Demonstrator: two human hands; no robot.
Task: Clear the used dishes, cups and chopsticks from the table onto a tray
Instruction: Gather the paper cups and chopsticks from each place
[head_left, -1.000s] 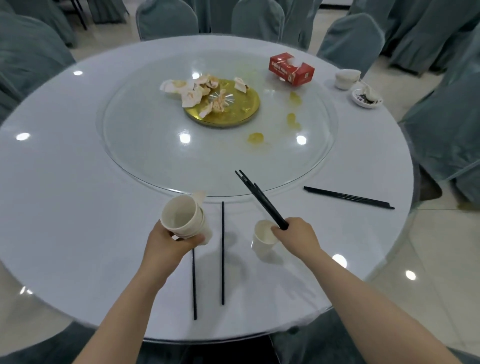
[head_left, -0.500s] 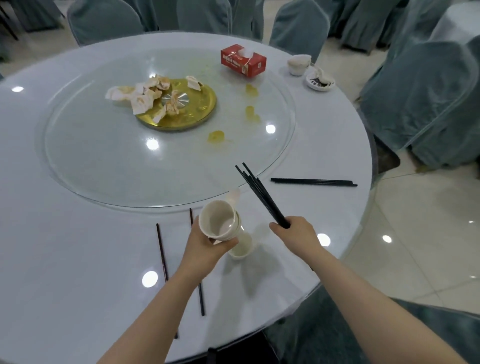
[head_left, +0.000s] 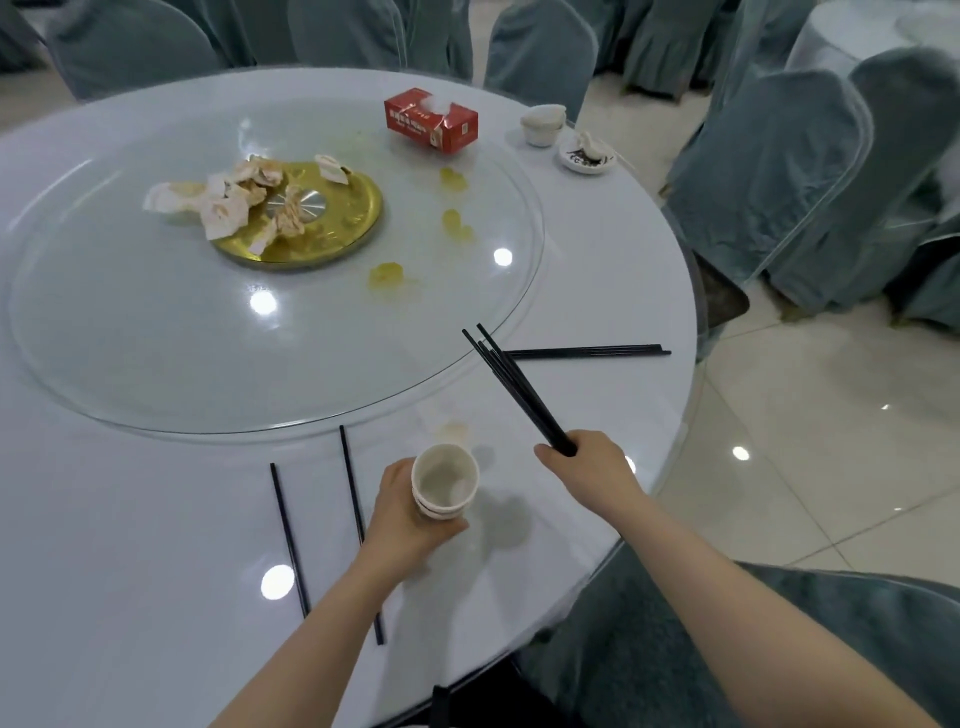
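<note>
My left hand (head_left: 408, 519) grips a stack of white cups (head_left: 444, 480) near the table's front edge, mouth up. My right hand (head_left: 589, 465) holds a bundle of black chopsticks (head_left: 511, 382) that points up and left. Two loose black chopsticks (head_left: 288, 538) lie on the white table (head_left: 130, 545) left of my left hand. Another black pair (head_left: 587, 352) lies flat near the right edge. At the far right sit a white cup (head_left: 542, 123) and a small dirty dish (head_left: 587, 155). No tray is in view.
A glass turntable (head_left: 156, 332) covers the table's middle, with a gold plate (head_left: 332, 223) of crumpled napkins, yellow spills and a red tissue box (head_left: 431, 119). Grey-green covered chairs (head_left: 779, 171) ring the table; one stands close at my lower right.
The stack in my left hand came down over the single cup that stood on the table, which no longer stands alone. My view swung right; the chopstick bundle stays in my right hand.
</note>
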